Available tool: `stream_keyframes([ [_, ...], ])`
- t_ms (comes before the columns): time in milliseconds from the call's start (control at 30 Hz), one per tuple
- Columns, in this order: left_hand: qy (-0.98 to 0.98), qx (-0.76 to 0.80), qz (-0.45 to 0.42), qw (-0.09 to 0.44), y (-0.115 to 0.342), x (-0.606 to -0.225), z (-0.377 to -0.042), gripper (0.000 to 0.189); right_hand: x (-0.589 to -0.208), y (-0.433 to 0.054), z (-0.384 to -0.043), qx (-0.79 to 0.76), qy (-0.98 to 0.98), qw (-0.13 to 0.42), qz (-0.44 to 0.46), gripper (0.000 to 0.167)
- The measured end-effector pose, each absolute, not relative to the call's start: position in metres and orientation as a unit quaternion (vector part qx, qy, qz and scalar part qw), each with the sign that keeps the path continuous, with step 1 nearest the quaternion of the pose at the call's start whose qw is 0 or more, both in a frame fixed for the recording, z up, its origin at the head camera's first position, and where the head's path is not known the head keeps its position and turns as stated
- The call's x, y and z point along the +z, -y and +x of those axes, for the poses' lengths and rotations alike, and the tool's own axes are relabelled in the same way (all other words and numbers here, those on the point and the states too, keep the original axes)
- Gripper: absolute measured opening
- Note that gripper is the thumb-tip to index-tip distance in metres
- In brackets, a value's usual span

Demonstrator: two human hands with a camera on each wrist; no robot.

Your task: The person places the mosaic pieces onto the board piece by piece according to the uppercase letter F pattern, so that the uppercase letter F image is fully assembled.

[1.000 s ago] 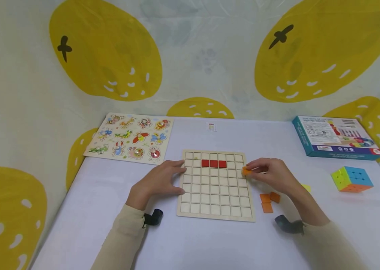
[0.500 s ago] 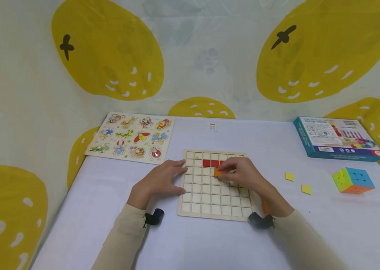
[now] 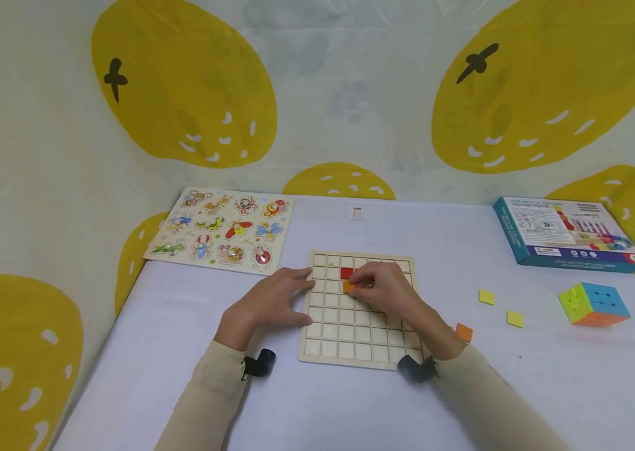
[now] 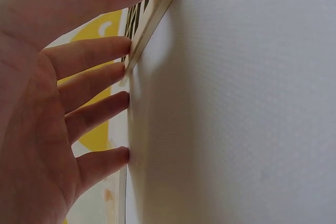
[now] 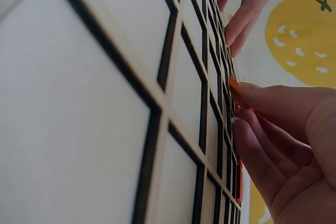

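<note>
A wooden grid board (image 3: 351, 341) lies on the white table. My left hand (image 3: 295, 294) lies flat beside the board, and its straight fingers (image 4: 100, 56) touch the board's left edge (image 4: 152, 19). Over the board's upper rows, my right hand (image 3: 358, 282) pinches an orange tile (image 3: 348, 286) just below a red tile (image 3: 346, 272) that sits in the second row. In the right wrist view the orange tile (image 5: 233, 85) is held at my fingertips (image 5: 247, 129) against the grid (image 5: 105, 103). A red tile (image 5: 239, 182) shows lower down, and my hand hides part of the red row.
One orange tile (image 3: 463, 332) and two yellow tiles (image 3: 486, 297) (image 3: 515, 319) lie right of the board. A colour cube (image 3: 593, 304) and a teal box (image 3: 568, 235) sit at the far right. An insect puzzle (image 3: 221, 230) is at the back left, a small card (image 3: 356, 213) behind the board.
My right hand carried the orange tile left from the board's right edge to under the red tiles, and it now covers two of them. The left hand has stayed put.
</note>
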State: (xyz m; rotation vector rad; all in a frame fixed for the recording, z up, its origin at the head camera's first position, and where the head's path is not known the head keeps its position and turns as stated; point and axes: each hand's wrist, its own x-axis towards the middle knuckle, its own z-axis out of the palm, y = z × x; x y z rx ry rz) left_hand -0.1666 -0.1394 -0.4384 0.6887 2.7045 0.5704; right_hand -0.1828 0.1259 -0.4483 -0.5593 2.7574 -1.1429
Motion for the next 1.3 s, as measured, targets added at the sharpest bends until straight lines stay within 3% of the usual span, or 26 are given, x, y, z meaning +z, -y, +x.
stream_keyframes([
  [633,-0.941,0.192,0.241,0.141,0.1395,-0.4405,-0.1670,0.071,-0.4461,-0.1179,-0.1855,-0.322,-0.924,0.049,-0.198,0.016],
  [1300,-0.940,0.195,0.242,0.140,0.1400,-0.4429,-0.1679,0.072,-0.4486,-0.1191,-0.1875,-0.326,-0.926,0.081,-0.173,0.016],
])
